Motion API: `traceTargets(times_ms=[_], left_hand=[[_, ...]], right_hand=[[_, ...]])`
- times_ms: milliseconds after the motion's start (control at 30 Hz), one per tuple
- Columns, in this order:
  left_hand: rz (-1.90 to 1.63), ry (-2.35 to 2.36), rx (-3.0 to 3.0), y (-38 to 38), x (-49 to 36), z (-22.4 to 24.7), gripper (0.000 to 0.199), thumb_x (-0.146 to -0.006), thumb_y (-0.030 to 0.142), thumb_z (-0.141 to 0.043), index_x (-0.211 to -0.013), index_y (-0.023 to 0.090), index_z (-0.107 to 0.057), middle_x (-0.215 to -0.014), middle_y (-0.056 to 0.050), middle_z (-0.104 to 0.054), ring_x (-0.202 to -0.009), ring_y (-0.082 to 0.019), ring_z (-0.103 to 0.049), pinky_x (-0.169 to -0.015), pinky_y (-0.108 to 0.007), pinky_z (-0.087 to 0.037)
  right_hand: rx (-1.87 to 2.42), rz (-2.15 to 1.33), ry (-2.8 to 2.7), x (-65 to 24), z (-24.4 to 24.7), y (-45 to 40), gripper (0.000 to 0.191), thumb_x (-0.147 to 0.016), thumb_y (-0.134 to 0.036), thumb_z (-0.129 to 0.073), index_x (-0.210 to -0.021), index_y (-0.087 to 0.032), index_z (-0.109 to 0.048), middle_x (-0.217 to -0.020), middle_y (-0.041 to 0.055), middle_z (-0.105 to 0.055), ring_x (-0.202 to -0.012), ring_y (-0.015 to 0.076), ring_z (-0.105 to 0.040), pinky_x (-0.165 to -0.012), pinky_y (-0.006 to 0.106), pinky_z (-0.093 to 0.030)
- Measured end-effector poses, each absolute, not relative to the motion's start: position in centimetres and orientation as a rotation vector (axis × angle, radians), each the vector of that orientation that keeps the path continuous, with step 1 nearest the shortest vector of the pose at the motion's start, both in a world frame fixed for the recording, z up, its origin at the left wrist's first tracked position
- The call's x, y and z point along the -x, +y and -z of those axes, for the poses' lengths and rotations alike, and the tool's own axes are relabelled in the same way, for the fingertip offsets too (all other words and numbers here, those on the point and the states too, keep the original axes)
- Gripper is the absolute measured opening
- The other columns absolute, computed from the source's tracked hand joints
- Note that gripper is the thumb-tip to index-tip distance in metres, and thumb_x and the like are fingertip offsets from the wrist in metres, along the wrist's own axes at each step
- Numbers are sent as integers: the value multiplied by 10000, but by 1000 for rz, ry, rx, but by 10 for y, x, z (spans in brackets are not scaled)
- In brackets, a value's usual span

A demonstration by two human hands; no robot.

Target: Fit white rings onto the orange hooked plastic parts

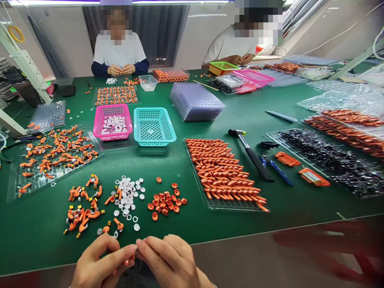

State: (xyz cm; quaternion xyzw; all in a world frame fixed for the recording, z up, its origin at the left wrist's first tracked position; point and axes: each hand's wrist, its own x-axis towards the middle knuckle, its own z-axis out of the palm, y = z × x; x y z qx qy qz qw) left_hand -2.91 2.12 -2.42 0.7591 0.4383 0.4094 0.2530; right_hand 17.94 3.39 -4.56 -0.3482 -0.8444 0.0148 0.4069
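Observation:
At the bottom centre, just in front of the table edge, my left hand (103, 260) is closed on a small orange part (129, 262). The fingertips of my right hand (168, 258) pinch at the same spot, touching my left fingertips; what they hold is mostly hidden. Just beyond my hands lie white discs (127, 194) in a loose pile. To their left is a heap of orange stem-shaped parts (79, 216) with yellow bits. Round orange caps (164, 203) are scattered to the right of the discs.
A pink basket (96, 130) with white pieces stands beside a turquoise basket (136, 134). Trays of orange parts (225, 172) lie left and right. A hammer (255, 160), blue tool (281, 173) and stacked clear trays (196, 102) are farther off. Two people work across the table.

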Motion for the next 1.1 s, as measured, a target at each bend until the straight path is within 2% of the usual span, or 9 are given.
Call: traceTargets(times_ms=[167,300,467,600,667,767,900,1000,1100], left_hand=[[-1123,1329,-1870,31,50,20,258,-896,243,-691,-1145,302,-726,-781,25,-627,-659,-100,-619,-617,-140,-526],[-1207,1479,-1338,33,64,21,188,-852,341,-737,-1032,294,-765,-864,5,-702,-762,-126,-673,-671,-140,-567],[-1311,1306,-890,32,59,21,268,-742,393,-834,-968,255,-798,-820,-25,-743,-742,-143,-688,-672,-173,-588],[-1305,1166,-722,36,46,15,290,-686,389,-875,-925,239,-806,-758,-14,-717,-635,-107,-647,-623,-178,-573],[-1278,1125,-676,39,40,14,293,-665,387,-888,-900,232,-805,-738,-13,-708,-618,-109,-641,-604,-187,-565],[-1245,1126,-697,39,32,16,291,-669,401,-883,-884,228,-793,-745,-11,-705,-629,-119,-642,-607,-199,-560],[-1165,1211,-852,34,21,15,253,-732,398,-837,-893,223,-750,-772,-7,-691,-686,-138,-627,-635,-202,-539],[-1123,1300,-941,30,15,7,264,-744,442,-812,-832,208,-728,-763,-4,-655,-697,-144,-584,-641,-202,-506],[-1077,1322,-1017,30,10,-2,300,-742,491,-792,-773,201,-726,-751,0,-619,-653,-137,-534,-611,-212,-475]], right_hand=[[924,-101,-2087,-162,53,42,359,-1011,-110,-382,-919,-194,-718,-683,45,-683,-505,145,-551,-507,295,-410],[920,-96,-2093,-145,56,49,402,-1012,-85,-343,-839,-161,-699,-635,42,-659,-501,156,-516,-477,315,-367],[982,-41,-2132,-132,61,53,308,-1021,-119,-407,-942,-130,-704,-666,45,-691,-508,161,-540,-470,322,-371],[1038,-87,-2119,-135,61,53,279,-1034,-207,-436,-1101,-95,-682,-828,99,-750,-607,196,-644,-520,315,-456],[1024,-207,-2044,-140,55,53,296,-1037,-257,-435,-1129,-109,-674,-874,113,-748,-674,208,-678,-565,304,-501],[944,-524,-1868,-145,40,51,256,-1010,-330,-507,-1058,-150,-683,-838,89,-723,-698,184,-677,-606,263,-532],[936,-846,-1733,-148,25,50,322,-939,-475,-592,-885,-173,-690,-750,53,-690,-588,153,-595,-492,238,-449],[991,-1031,-1630,-149,24,49,381,-940,-494,-568,-760,-177,-681,-678,36,-653,-575,148,-560,-493,241,-404],[1024,-1234,-1517,-153,28,49,414,-904,-537,-592,-734,-175,-697,-656,20,-620,-557,135,-493,-501,246,-364]])
